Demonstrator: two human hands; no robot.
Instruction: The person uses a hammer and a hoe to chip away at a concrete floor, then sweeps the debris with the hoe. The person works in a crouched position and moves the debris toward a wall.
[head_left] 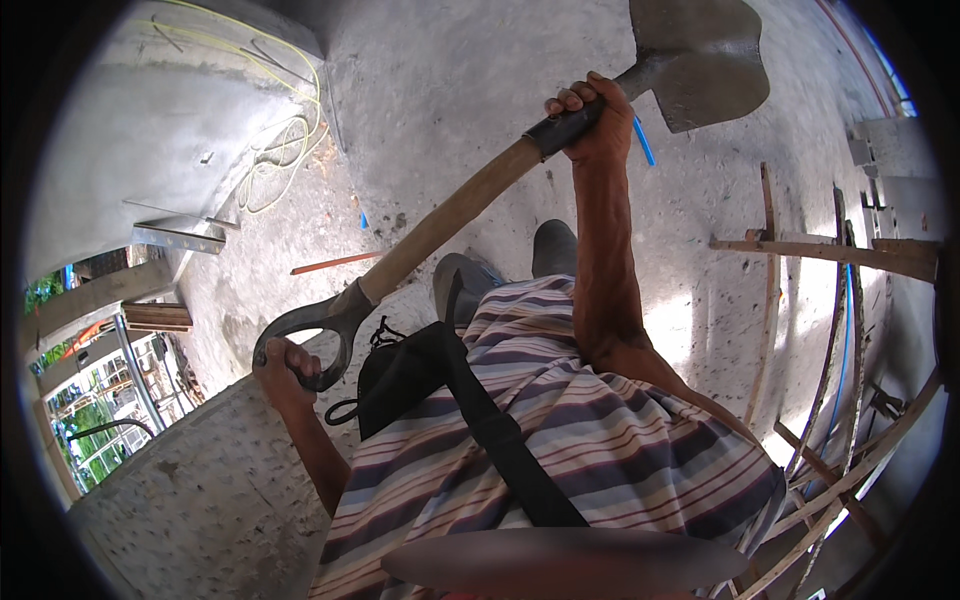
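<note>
A shovel [455,214] with a wooden shaft and a dark D-shaped handle slants across the view in front of me, off the floor. Its grey metal blade [700,65] is up at the top right. My left hand [288,368] is closed round the D-handle at the lower left. With my right arm stretched out, my right hand [597,118] grips the dark socket just below the blade. The blade carries no visible load. Part of the socket is hidden behind my right fingers.
Wooden poles and boards [830,255] stand along the right side. A yellow hose [290,160] lies coiled at the far left. On the concrete floor [440,90] are a blue strip [643,142] and a reddish stick [335,264]. A rough concrete ledge [200,500] is at lower left.
</note>
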